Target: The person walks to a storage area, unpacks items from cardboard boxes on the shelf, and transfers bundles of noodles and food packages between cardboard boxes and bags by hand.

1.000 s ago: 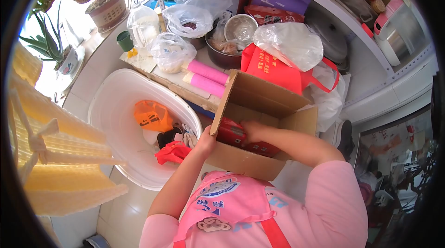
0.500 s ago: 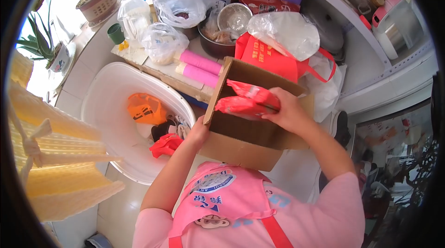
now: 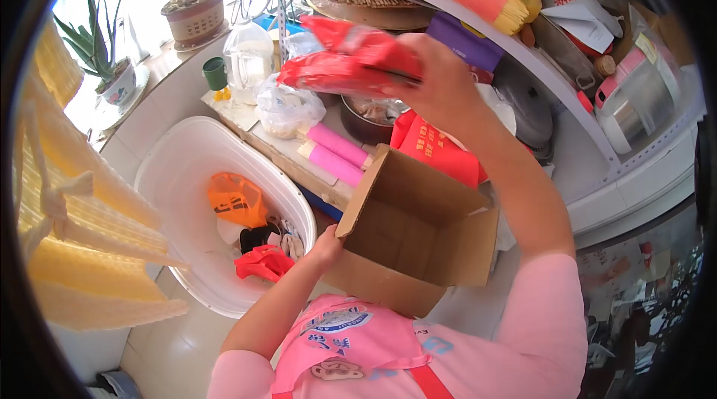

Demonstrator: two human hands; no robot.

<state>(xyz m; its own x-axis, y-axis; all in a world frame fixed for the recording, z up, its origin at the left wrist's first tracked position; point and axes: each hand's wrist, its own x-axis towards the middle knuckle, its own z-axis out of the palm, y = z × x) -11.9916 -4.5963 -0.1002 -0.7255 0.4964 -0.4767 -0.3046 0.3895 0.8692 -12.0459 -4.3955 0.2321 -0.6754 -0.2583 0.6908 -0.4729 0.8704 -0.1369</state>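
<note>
My right hand (image 3: 441, 78) is closed on red plastic packets (image 3: 351, 59), raised above the shelf; they are blurred, and I cannot tell exactly how many there are. My left hand (image 3: 326, 248) grips the left edge of an open cardboard box (image 3: 418, 212), which is tilted so that its bare inside faces me. Beyond the box, two pink-wrapped bundles (image 3: 336, 153) lie on the lower shelf. A red bag with yellow lettering (image 3: 433, 147) is partly hidden behind my right forearm and the box.
On the left stands a white tub (image 3: 179, 197) holding an orange bag (image 3: 237, 199), a red bag (image 3: 263, 263) and cloth items. A yellow curtain (image 3: 82, 235) hangs beside it. Potted plants (image 3: 196, 22) line the window sill. A shelf edge (image 3: 553, 74) crosses the upper right.
My right hand has lifted the red packets out of the box, up and slightly left. My left hand still holds the box edge. The view has tipped upward, showing more of the upper shelf.
</note>
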